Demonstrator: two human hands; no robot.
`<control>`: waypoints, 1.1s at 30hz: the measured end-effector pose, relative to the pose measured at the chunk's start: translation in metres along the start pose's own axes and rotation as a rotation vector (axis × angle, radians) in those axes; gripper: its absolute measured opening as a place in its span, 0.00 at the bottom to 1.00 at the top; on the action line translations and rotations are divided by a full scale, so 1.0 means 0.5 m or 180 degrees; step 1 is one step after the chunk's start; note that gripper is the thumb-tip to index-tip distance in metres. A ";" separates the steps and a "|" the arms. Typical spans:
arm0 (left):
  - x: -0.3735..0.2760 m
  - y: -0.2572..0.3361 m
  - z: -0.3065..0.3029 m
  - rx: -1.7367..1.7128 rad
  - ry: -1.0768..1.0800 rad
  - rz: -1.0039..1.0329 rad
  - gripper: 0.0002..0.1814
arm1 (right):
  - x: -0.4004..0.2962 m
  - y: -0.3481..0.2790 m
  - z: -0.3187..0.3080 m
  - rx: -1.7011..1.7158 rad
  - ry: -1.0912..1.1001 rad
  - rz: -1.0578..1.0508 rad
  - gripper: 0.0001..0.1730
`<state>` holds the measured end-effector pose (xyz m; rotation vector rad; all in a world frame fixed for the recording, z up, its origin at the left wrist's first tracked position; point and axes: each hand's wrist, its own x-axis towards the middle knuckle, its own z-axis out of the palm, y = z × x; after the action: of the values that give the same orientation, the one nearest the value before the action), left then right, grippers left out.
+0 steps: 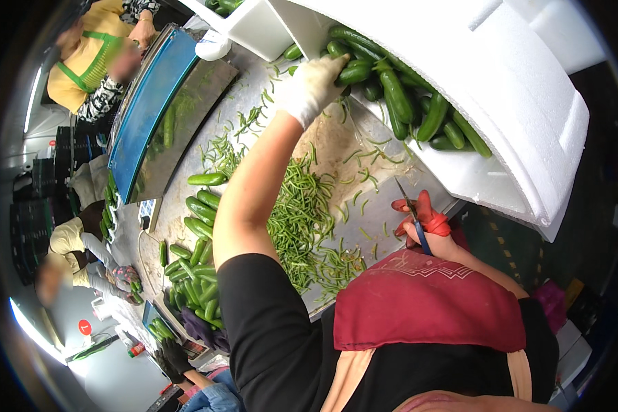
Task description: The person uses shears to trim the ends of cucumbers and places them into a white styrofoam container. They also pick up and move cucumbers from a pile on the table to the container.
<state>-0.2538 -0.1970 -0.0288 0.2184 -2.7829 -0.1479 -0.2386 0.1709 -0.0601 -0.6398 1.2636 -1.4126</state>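
Note:
My left hand (316, 85), in a white glove, reaches into an open white foam box (391, 126) and closes around the end of a green cucumber (354, 73). More cucumbers (397, 98) lie heaped beside it in the box. My right hand (425, 219), partly covered in red glove material, holds scissors (416, 216) with blue handles near my apron, blades pointing up and away from me. Between my hands, a large pile of short, curved green stem pieces (301, 221) covers the metal table (391, 198). My left arm hides part of the pile.
Loose cucumbers (201, 211) lie left of my arm, with a larger heap (195, 288) nearer the lower left. A blue-edged metal-sided container (154, 103) stands across the table. One co-worker is beyond it, others are at left; a black-gloved hand (175, 355) touches cucumbers at lower left.

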 end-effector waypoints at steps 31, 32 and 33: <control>-0.365 0.323 -0.126 -0.2532 -0.1033 -0.2394 0.30 | 0.049 -0.047 0.013 -0.1774 -0.0311 -0.0384 0.25; -0.372 0.324 -0.116 -0.2672 -0.0999 -0.2389 0.30 | 0.046 -0.073 0.023 -0.1432 -0.0364 0.0192 0.25; -0.371 0.327 -0.116 -0.3130 -0.0924 -0.2559 0.29 | 0.044 -0.087 0.027 -0.1079 -0.0406 0.0756 0.25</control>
<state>-0.0833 -0.0095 -0.0149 1.0615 -2.3279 -1.7527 -0.2481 0.1393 -0.0219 -0.7662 1.4378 -0.9567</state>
